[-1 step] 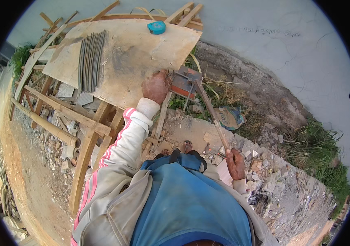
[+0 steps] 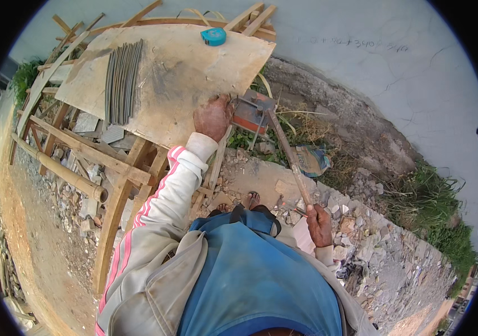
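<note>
My right hand (image 2: pixel 319 225) is closed round the near end of a long rusty metal lever (image 2: pixel 290 155). The lever runs up to a grey metal block (image 2: pixel 254 105) with upright pins and an orange side, mounted at the wooden bench's right edge. Beside this block my left hand (image 2: pixel 212 117) is closed, its fingers against the block's left side. What it grips is mostly hidden; only a short dark end shows near the fingertips. A row of straight steel rods (image 2: pixel 122 84) lies on the plywood board (image 2: pixel 177 70), left of my left hand.
A teal tape measure (image 2: pixel 213 36) sits at the board's far edge. Wooden beams (image 2: pixel 117 229) and a bamboo pole (image 2: pixel 65 171) stick out at the left. Rubble (image 2: pixel 373 263) covers the ground at right, below a grey wall (image 2: pixel 373 61). A crumpled sack (image 2: pixel 310 161) lies behind the lever.
</note>
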Demonstrator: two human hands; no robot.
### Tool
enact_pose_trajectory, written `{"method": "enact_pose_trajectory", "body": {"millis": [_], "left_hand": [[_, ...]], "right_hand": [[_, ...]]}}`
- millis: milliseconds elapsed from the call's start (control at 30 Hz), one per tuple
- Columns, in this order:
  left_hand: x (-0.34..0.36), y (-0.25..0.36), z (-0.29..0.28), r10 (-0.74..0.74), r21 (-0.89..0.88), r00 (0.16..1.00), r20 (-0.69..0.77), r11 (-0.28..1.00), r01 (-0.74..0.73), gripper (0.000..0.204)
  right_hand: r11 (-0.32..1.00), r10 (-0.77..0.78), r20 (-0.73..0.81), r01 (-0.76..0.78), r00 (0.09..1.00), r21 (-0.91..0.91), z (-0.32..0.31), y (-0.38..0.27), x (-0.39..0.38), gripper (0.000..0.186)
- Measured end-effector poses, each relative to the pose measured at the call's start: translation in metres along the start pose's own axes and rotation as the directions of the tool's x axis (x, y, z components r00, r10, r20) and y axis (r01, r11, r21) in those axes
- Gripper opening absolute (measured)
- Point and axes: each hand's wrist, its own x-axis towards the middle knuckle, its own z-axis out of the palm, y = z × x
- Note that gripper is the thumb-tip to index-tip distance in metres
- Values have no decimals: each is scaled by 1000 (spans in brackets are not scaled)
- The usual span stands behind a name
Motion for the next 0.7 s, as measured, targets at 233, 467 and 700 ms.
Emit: {"method": "enact_pose_trajectory", "body": {"millis": [233, 467, 700], "left_hand": [[7, -14, 5, 138, -11, 990, 24, 990, -138, 18], [14, -21, 11, 113, -59, 993, 15, 992, -112, 20], [15, -21, 10, 93, -84, 996, 16, 992, -91, 19]], "right_hand": [[984, 174, -3, -174, 985, 25, 16, -17, -22, 44], [995, 98, -33, -99, 995, -28, 5, -29, -14, 50], [984, 107, 15, -104, 994, -145, -36, -37, 8, 49]]}}
